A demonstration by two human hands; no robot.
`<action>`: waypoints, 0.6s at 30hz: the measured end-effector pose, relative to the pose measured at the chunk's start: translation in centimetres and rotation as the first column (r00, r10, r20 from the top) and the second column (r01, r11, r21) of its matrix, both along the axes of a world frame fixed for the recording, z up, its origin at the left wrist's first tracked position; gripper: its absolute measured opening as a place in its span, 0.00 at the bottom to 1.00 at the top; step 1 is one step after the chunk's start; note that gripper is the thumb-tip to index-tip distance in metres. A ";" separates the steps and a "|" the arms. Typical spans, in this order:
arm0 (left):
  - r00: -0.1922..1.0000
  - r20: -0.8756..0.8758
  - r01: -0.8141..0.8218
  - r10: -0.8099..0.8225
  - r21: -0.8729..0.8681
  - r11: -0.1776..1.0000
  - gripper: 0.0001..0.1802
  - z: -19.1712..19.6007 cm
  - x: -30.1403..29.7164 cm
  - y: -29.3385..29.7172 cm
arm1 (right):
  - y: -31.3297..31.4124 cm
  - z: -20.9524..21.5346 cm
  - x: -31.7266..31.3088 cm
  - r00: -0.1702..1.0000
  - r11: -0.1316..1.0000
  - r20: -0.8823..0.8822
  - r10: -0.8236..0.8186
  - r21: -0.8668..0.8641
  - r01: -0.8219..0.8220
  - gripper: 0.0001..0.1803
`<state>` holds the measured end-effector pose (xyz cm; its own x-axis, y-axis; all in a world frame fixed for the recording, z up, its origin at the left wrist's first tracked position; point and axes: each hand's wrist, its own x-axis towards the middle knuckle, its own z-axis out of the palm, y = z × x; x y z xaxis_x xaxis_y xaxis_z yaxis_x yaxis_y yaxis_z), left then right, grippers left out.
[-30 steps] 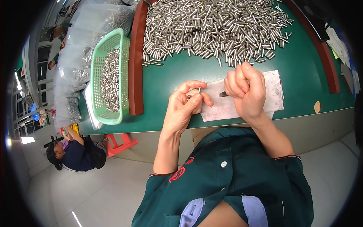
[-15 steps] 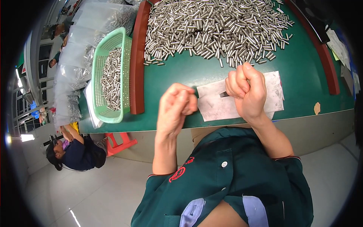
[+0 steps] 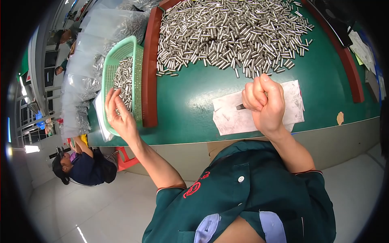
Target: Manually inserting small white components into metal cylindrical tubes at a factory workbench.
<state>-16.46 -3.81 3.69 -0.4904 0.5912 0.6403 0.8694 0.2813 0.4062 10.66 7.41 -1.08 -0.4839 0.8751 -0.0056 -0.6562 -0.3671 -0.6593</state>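
Observation:
My left hand [image 3: 120, 119] is over the near end of a light green plastic basket [image 3: 137, 87], fingers stretched and apart, with nothing visible in them. Many short, shiny metal pins [image 3: 125, 79] lie inside the basket. Above a smudged white cloth or paper sheet [image 3: 229, 124], my right hand [image 3: 267, 103] is closed in a fist. From its left side sticks the flat dark end of a small tool [image 3: 240, 107]; the fist hides the remainder, so its kind is unclear. A large heap of the same metal pins [image 3: 231, 32] covers the far part of the green tabletop [image 3: 182, 101].
Red-brown rails [image 3: 150, 73] border the table left and right. Clear plastic bags of metal parts [image 3: 87, 60] stand beyond the basket. A dark device [image 3: 332, 20] and papers [image 3: 362, 48] are at the right. A person [image 3: 87, 166] sits at the far left near a red stool [image 3: 127, 160].
My left hand has moved left, from beside the white sheet to over the basket, and its curled fingers have opened. The right fist stays nearly in place with the tool.

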 end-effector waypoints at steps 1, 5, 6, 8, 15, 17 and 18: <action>0.995 0.095 0.019 -0.023 0.045 0.999 0.10 -0.1 1.0 0.2 | 0.0 0.0 0.0 1.000 1.000 0.001 0.000 -0.002 0.000 0.22; 0.867 0.442 0.195 -0.230 0.125 0.973 0.04 -0.7 6.6 2.3 | 0.0 0.1 0.0 0.999 1.000 0.032 -0.014 -0.011 0.014 0.23; 0.822 0.495 0.266 -0.281 0.101 0.959 0.03 -1.6 7.3 3.0 | 0.0 0.0 0.0 0.999 1.000 0.034 -0.006 -0.010 0.006 0.23; 0.824 0.446 0.379 -0.349 0.024 0.925 0.02 -2.5 8.3 4.5 | 0.0 0.1 0.1 1.000 1.000 0.027 -0.011 -0.006 0.011 0.23; 0.913 0.012 0.387 -0.408 -0.341 0.857 0.12 -4.2 7.6 9.0 | 0.0 0.2 -0.1 1.000 1.000 0.027 -0.005 0.003 0.005 0.23; 0.898 -0.021 0.413 -0.439 -0.303 0.859 0.10 -4.3 7.3 9.6 | 0.0 0.3 -0.2 1.000 1.000 0.019 -0.009 -0.001 0.009 0.23; 0.883 -0.049 0.439 -0.467 -0.265 0.858 0.08 -4.5 7.2 9.9 | 0.0 0.2 -0.1 1.000 1.000 0.015 -0.010 -0.007 0.011 0.23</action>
